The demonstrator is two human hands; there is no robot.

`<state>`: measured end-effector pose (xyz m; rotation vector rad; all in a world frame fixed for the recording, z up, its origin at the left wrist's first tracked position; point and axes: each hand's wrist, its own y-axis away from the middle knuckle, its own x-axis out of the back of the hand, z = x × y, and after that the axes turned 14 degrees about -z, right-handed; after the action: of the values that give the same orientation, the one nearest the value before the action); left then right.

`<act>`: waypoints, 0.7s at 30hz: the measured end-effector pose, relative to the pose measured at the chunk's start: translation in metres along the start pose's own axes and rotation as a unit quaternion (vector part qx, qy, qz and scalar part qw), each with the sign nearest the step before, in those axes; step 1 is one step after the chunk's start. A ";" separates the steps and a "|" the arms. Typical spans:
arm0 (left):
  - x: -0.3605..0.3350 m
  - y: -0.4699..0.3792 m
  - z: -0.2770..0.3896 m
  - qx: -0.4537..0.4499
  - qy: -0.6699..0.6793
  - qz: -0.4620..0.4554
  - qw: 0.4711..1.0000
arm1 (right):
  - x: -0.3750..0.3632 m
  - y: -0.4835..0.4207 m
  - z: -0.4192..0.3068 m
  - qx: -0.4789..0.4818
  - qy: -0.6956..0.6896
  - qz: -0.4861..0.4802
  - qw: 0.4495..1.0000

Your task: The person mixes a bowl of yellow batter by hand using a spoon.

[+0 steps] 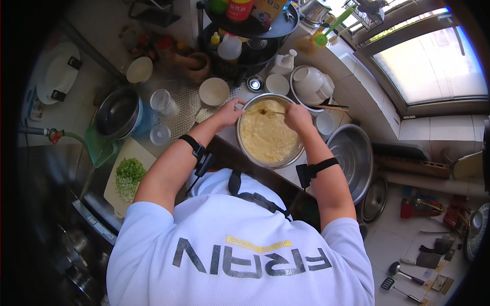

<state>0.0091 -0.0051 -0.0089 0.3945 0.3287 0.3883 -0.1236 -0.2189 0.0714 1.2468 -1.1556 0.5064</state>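
Observation:
A large metal bowl (270, 166) at the counter's front edge holds pale yellow batter (268, 132). My left hand (229, 113) is at the bowl's left rim, thumb and fingers against it. Over the right side of the bowl, my right hand (298, 118) is closed around a thin utensil (276, 112). The utensil reaches into the batter beside a small dark spot; its lower end is hidden, so its kind is unclear.
Right of the bowl are chopsticks (333, 108), a small white bowl (325, 122) and a wide metal basin (354, 168). Chopped greens (129, 176) lie on a cutting board (115, 191) at left. Behind stand a beige bowl (214, 91) and a tiered rack (252, 34).

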 end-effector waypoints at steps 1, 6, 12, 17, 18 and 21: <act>0.000 0.000 0.000 -0.001 0.001 0.000 1.000 | -0.002 0.000 0.010 -0.054 -0.032 -0.013 0.998; 0.001 0.000 -0.001 -0.003 0.001 -0.003 1.000 | -0.017 0.024 0.041 -0.118 -0.007 -0.044 0.992; 0.000 0.000 -0.002 0.001 0.004 -0.002 1.000 | -0.014 0.075 -0.003 -0.041 0.093 -0.164 0.981; 0.002 -0.002 -0.003 -0.002 0.002 -0.004 1.000 | -0.019 0.067 -0.039 0.118 0.150 -0.212 0.958; 0.003 -0.002 -0.003 -0.001 0.001 -0.005 1.000 | -0.024 0.060 -0.042 0.134 0.123 -0.165 0.969; 0.001 -0.001 -0.001 -0.002 0.006 -0.008 1.000 | -0.032 0.035 -0.039 0.171 0.090 -0.058 0.979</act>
<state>0.0099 -0.0054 -0.0106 0.3849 0.3414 0.3764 -0.1496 -0.1641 0.0631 1.5197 -0.8582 0.7361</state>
